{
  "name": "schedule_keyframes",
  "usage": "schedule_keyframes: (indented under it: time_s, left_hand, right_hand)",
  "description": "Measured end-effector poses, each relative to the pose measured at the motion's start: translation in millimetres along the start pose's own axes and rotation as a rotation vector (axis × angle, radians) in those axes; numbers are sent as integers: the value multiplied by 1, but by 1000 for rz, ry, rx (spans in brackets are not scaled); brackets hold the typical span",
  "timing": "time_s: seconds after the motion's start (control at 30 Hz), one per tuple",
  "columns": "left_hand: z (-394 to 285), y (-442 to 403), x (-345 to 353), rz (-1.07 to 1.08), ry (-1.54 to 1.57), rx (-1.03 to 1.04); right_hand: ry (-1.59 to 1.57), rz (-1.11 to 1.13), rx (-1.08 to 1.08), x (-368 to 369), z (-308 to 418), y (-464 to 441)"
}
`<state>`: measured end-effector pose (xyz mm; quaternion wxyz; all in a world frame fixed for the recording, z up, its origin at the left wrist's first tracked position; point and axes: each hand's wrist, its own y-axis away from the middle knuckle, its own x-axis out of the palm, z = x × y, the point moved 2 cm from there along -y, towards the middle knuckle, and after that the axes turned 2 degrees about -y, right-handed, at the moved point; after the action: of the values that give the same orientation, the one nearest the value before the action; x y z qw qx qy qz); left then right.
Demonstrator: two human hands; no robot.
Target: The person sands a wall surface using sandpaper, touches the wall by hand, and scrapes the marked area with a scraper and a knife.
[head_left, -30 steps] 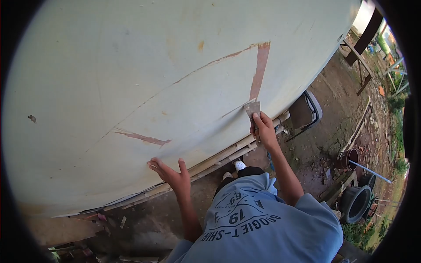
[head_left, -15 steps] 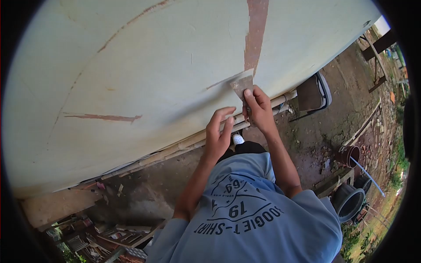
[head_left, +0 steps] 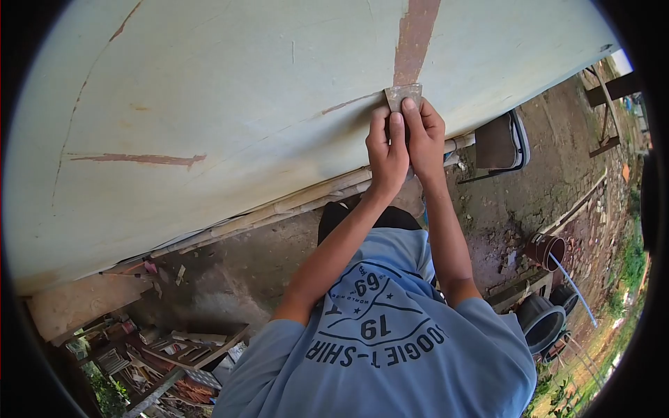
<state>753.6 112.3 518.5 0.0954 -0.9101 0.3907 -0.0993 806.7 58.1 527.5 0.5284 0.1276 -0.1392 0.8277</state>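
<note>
Broad pale surface (head_left: pixel 230 90) filled the far side, scratched and lightly stained. Wide red-brown strip (head_left: pixel 417 42) ran down it from the far edge; flat metal scraper (head_left: pixel 402 93) stood at the strip's near end, its wide edge against the surface. Right hand (head_left: pixel 428 145) had the scraper pinched, thumb flat on the blade's near face, fingers curled behind and mostly hidden. Left hand (head_left: pixel 389 159) sat close along its left side, thumb up at the blade's near left part, fingers bent and bunched together; could not tell how firmly they gripped. A thin brown sliver (head_left: pixel 343 105) lay just left of the blade. Shorter brown patch (head_left: pixel 143 159) well off to the left. Bamboo poles (head_left: pixel 296 203) lay along the surface's near edge. To the right, on bare ground: a chair (head_left: pixel 496 145), then nearer, a brown bucket (head_left: pixel 544 249) and a dark tub (head_left: pixel 542 324).
</note>
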Motion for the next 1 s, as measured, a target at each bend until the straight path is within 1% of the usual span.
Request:
schedule_keyframes:
  time_s: [0.13,0.33,0.5,0.67,0.77,0.9,1.0]
  left_hand:
    - [8,3,3,-110,-15,75]
    - [10,4,9,-116,-49,92]
    - [-1,1,18,-159,-9,94]
    - [2,6,21,-167,-5,53]
    - [-9,5,25,-204,7,58]
    - [-1,6,19,-148,-45,41]
    - [3,7,24,-180,32,47]
  right_hand:
    - [-14,7,-2,-1,-6,-2]
    - [33,19,-21,-9,-5,-5]
    - [81,43,-35,-4,21,-9]
    - [139,53,0,-13,17,-8]
    - [131,32,14,-12,20,-6]
    - [144,2,-23,-10,18,-5]
    - [159,47,3,-18,12,-7]
